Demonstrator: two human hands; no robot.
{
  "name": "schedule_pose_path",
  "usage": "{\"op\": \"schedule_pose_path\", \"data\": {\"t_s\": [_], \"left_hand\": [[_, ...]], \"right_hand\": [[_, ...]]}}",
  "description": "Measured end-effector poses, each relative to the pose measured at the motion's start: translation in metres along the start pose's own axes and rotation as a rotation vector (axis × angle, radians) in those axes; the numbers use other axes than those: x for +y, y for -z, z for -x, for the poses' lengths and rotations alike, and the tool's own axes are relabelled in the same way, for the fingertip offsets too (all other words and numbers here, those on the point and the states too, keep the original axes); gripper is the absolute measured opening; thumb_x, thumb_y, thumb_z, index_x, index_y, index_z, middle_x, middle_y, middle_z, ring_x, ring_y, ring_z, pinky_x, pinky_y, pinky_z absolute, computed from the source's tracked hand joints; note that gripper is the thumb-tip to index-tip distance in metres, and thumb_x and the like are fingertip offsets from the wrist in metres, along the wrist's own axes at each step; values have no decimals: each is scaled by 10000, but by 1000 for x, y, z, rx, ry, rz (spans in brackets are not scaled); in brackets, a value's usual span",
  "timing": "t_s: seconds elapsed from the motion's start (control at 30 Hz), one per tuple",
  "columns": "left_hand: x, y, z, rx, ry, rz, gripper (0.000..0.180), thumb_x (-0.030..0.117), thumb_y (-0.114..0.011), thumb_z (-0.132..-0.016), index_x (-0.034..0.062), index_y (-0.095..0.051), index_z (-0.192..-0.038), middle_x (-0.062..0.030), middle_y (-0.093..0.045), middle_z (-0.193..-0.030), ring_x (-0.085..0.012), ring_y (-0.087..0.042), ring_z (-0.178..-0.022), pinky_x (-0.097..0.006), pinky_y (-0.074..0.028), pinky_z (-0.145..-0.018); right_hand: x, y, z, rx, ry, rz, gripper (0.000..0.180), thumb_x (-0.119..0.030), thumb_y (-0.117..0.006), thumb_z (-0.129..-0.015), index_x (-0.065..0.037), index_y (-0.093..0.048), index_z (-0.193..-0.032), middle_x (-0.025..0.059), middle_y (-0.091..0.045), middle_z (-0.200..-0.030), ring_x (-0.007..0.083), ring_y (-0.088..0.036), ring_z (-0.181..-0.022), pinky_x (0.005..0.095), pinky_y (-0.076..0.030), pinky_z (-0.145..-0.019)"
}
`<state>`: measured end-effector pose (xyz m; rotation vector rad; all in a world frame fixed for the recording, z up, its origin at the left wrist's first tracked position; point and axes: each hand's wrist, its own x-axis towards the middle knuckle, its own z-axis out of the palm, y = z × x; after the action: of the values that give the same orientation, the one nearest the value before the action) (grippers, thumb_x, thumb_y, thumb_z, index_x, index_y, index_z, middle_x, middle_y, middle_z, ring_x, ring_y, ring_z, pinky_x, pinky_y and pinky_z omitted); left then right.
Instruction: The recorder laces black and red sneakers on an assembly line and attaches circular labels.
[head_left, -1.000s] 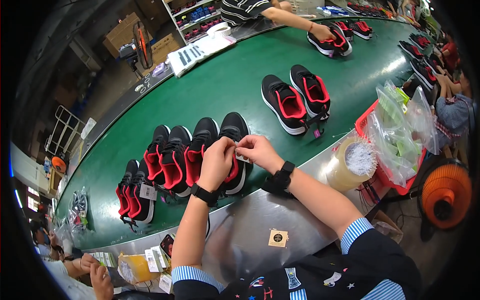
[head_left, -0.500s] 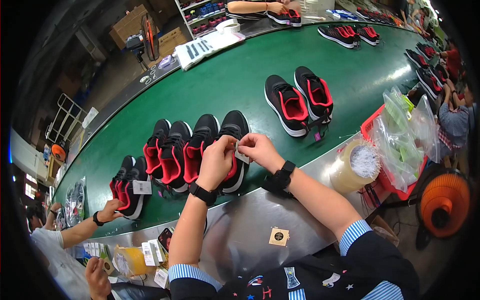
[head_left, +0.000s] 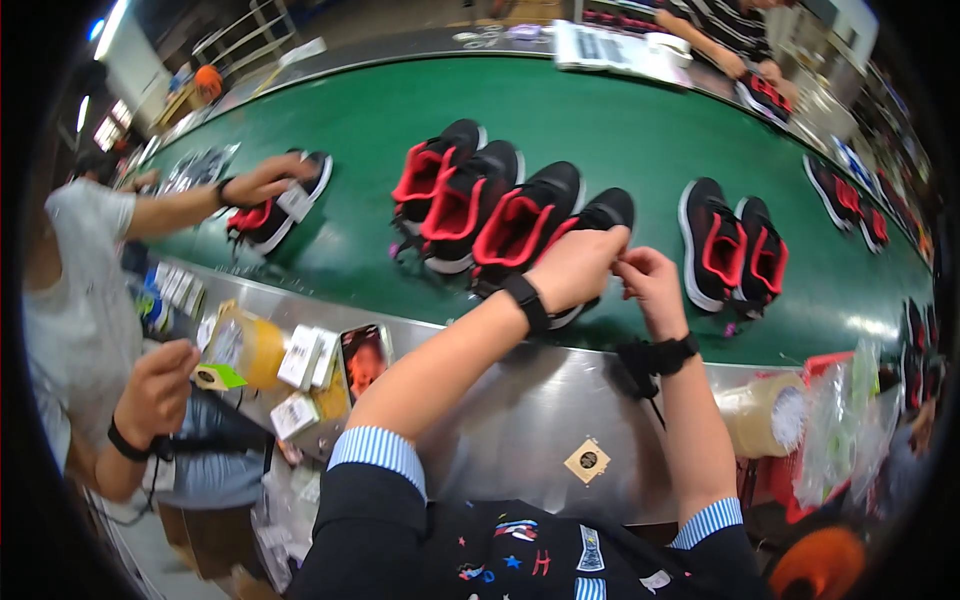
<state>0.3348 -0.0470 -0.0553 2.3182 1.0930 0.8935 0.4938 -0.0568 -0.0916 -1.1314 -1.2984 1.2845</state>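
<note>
Held left hand (head_left: pixel 583 265) just beside right hand (head_left: pixel 652 283) over a red-lined black running shoe (head_left: pixel 612 207), with right fingertips pinched narrow and left grip too hidden to tell. Had that shoe on the green desk (head_left: pixel 350 270), rightmost in a row of running shoes (head_left: pixel 498 170), heel nearest the body, presumably for easy reach.

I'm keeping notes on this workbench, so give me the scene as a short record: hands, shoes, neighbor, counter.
Left hand: over the right-end shoe of a row of four
Right hand: fingertips close to the left hand's; anything between them can't be made out
Other shoes: a black and red pair to the right, on the green table
Neighbor at left: one hand at a shoe with a white tag
Metal counter: square tan card, phone, yellow roll
</note>
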Motion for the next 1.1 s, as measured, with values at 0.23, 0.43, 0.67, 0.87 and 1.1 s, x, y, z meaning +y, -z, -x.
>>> {"op": "schedule_pose_path", "data": {"t_s": [0.23,0.43,0.67,0.87,1.1], "left_hand": [[-11,7,8,73,0,-12,105,-8,-526,-731,15,-500,-830,-169,-613,-735,-343,-606,-747,-416,-461,-625],[6,22,20,236,-42,-91,105,42,-569,-746,26,-503,-826,-129,-573,-786,-312,-559,-795,-388,-445,-698],[79,96,125,238,-212,-20,165,-2,-631,-692,58,-571,-833,-81,-585,-849,-258,-573,-821,-341,-455,-707],[92,150,260,364,87,-315,224,-58,-617,-614,37,-624,-817,-88,-621,-731,-255,-610,-665,-340,-479,-612],[123,193,424,719,1029,-295,98,35,-559,-818,-18,-586,-895,-70,-622,-738,-133,-594,-681,-248,-451,-642]], "right_hand": [[-4,-13,-7,-109,-44,3,120,-111,-647,-798,-13,-589,-835,33,-627,-752,57,-502,-567,190,-406,-486],[-18,-26,4,-48,-48,-122,101,-116,-616,-823,-27,-592,-865,1,-584,-757,46,-505,-620,177,-399,-484],[5,-6,31,-150,-217,-217,136,-170,-561,-877,-55,-561,-950,4,-583,-778,46,-498,-630,169,-393,-497],[28,10,40,-198,-366,-379,149,-194,-550,-891,-62,-558,-960,6,-577,-752,39,-468,-570,151,-338,-443],[68,51,24,-256,-467,-846,172,-161,-475,-926,-46,-550,-1028,-9,-485,-791,76,-404,-635,173,-313,-468]]}}
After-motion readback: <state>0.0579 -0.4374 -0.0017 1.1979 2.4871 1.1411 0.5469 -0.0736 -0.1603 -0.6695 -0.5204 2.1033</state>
